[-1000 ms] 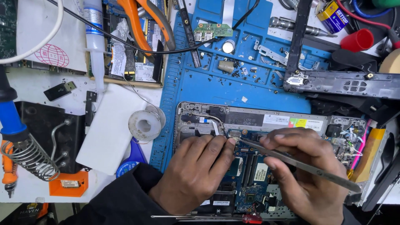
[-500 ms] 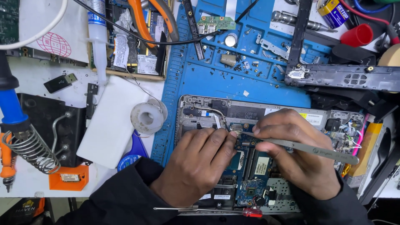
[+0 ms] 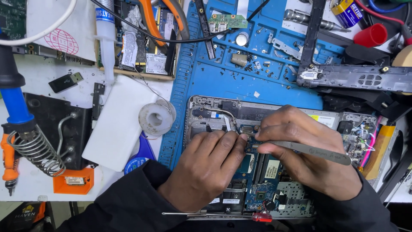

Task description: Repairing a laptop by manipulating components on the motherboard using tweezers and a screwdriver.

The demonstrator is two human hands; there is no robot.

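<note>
Tweezers (image 3: pixel 309 149) in right hand (image 3: pixel 313 159)

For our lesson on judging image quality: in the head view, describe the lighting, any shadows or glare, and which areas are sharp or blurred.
Head view: even overhead light, sharp across the blue mat; soft shadow under the left hand and right hand on the opened laptop; slight sheen on the tweezers; white paper bright, nearly washed out; no noticeable motion blur.
</note>
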